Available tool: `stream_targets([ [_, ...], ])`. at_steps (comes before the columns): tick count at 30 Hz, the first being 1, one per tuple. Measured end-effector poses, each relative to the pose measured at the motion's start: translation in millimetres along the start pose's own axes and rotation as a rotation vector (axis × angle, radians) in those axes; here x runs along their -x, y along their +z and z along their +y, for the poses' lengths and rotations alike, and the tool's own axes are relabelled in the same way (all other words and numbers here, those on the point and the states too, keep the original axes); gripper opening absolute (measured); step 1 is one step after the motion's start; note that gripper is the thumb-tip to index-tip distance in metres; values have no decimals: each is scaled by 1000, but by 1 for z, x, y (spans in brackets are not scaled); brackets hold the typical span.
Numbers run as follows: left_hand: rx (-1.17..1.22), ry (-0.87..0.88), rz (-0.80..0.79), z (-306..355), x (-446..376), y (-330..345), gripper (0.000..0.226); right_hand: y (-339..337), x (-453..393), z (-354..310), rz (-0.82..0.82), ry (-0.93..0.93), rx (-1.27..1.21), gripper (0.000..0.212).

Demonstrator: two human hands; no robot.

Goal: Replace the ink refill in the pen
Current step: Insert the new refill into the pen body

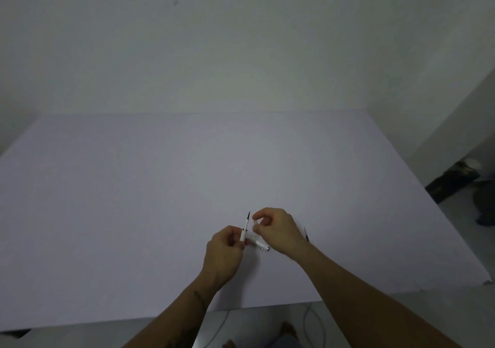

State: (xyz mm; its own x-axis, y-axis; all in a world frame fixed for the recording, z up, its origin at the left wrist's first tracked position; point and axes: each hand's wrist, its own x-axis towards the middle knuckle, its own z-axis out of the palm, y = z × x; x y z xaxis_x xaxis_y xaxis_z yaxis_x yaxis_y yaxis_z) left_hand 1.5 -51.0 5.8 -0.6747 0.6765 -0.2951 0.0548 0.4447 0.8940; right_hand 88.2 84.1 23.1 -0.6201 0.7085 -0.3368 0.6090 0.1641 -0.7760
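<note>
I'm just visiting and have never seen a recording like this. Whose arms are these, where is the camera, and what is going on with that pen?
There is no machine here: these are a person's two bare arms, filmed by a wide-angle camera worn on their head, looking forward and down. They work over a pale table. The left hand holds a thin white pen part upright, its dark tip pointing up. The right hand has its fingers curled beside that tip; whether it pinches something small is too blurred to tell. Between the hands a whitish pen piece lies on the table, and a thin dark stick, perhaps a refill, shows beyond the right wrist.

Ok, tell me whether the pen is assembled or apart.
Apart: left hand holds the refill section; a separate pen piece lies on the table.
</note>
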Motion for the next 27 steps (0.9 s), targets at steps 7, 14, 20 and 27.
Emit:
stream_targets([
  [7,-28,-54,85,-5,-7,-3,11,-6,-40,26,-3,119,188,31],
  [14,-97,-99,130,-15,-9,-2,12,26,-62,22,-2,11,404,20],
  [20,-90,-124,145,-24,-6,0,14,25,-64,21,-60,36,409,13],
  [27,-71,-93,133,-20,-6,6,14,-11,-48,-14,-2,134,-404,17],
])
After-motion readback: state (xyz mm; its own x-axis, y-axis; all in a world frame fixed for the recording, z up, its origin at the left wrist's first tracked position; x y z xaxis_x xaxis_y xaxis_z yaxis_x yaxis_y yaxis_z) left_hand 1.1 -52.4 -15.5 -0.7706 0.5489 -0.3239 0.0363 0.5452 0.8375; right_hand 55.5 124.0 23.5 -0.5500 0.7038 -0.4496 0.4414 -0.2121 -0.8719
